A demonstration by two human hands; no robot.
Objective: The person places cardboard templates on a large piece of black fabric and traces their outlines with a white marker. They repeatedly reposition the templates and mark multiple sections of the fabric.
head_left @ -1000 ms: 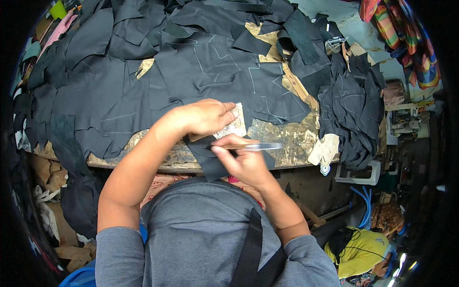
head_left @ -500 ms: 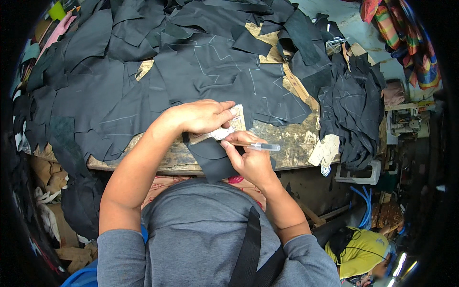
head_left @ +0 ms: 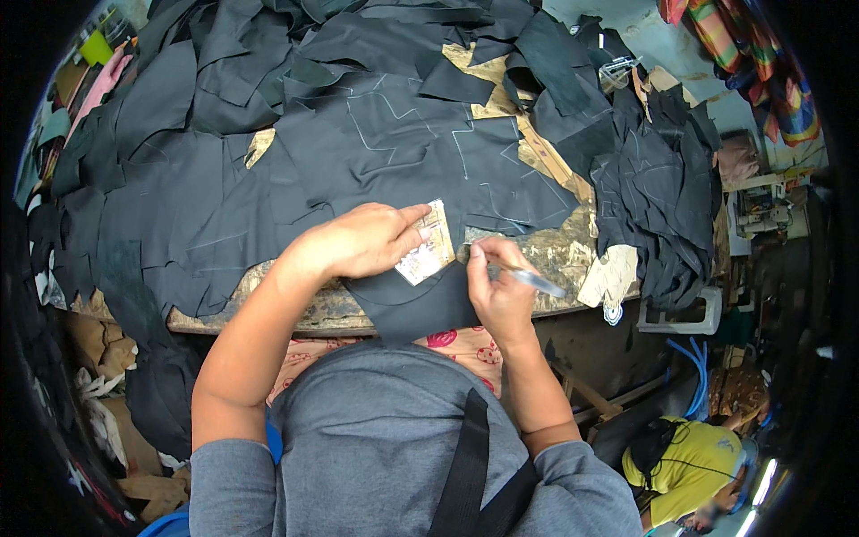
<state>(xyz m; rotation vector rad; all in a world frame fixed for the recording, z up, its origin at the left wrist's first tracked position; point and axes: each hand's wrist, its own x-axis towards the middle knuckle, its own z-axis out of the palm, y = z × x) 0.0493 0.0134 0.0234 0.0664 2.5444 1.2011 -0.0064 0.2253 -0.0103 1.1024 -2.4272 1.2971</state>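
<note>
A small pale card template (head_left: 429, 254) with markings lies on a piece of black leather-like material (head_left: 419, 309) at the table's front edge. My left hand (head_left: 374, 240) rests on the template from the left, fingers stretched over its upper part; its thumb is hidden. Just right of the template, my right hand (head_left: 503, 286) is closed round a pen (head_left: 537, 282). The pen's clear end points right and is smeared by motion. The writing tip is hidden by my fingers and cannot be made out.
Black pieces, some with pale traced outlines (head_left: 367, 121), cover most of the worn wooden table (head_left: 546, 246). A dark heap (head_left: 658, 197) stands at the right, with a cream template (head_left: 611, 276) beside it. A person in a yellow shirt (head_left: 693, 470) is at the lower right.
My right hand and the pen have moved right, away from the template. The template has turned and moved slightly left and down under my left hand.
</note>
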